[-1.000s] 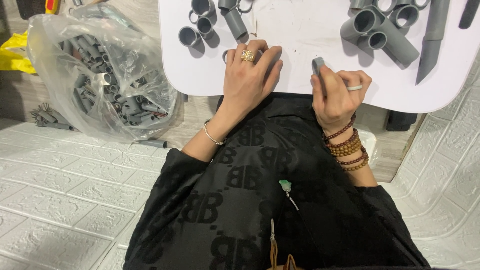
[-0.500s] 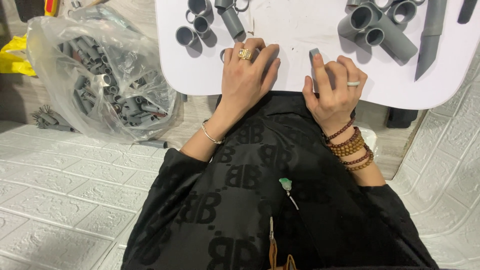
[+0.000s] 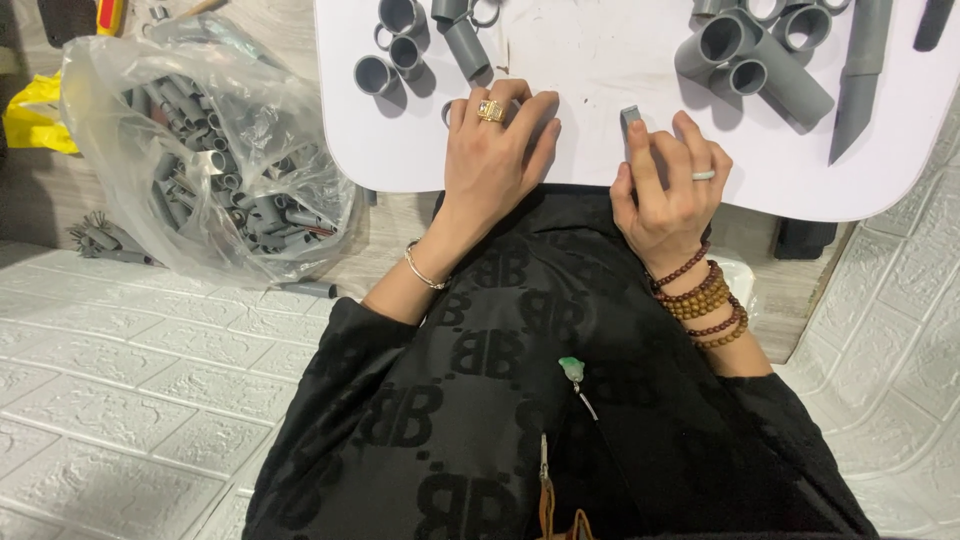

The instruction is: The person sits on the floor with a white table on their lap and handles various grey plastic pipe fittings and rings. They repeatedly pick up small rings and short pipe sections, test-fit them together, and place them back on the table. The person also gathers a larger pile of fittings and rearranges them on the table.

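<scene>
**Mia:** What is way over on the left?

**Ben:** A clear plastic bag (image 3: 205, 160) on the floor. It is full of short grey pipe pieces. A yellow bag (image 3: 35, 115) peeks out beside it, and one loose grey pipe piece (image 3: 305, 289) lies on the floor just under the clear bag.

**Mia:** And next?

**Ben:** A white worktop (image 3: 590, 90) with a round edge. Near its top left stand some small grey pipe rings (image 3: 390, 50).

**Mia:** Where is the left hand?

**Ben:** The left hand (image 3: 495, 160) lies flat on the worktop, palm down. Its fingers (image 3: 530, 115) are spread a little and hold nothing that I can see. A tiny grey bit shows at its edge, but I cannot tell what that is. There is a gold ring on one finger and a thin bracelet on the wrist.

**Mia:** What about the right hand?

**Ben:** The right hand (image 3: 670, 195) is at the near edge of the worktop. Its fingers curl around a small grey pipe piece (image 3: 630, 118). The piece sticks up above the thumb and first finger and rests on the worktop. This hand has a white ring, and brown bead bracelets (image 3: 705, 300) sit on the wrist.

**Mia:** Anything further right?

**Ben:** Big grey pipe joints (image 3: 755, 60) lie near the top of the worktop. Beside them is a long grey pipe with a slanted end (image 3: 858, 80).
</scene>
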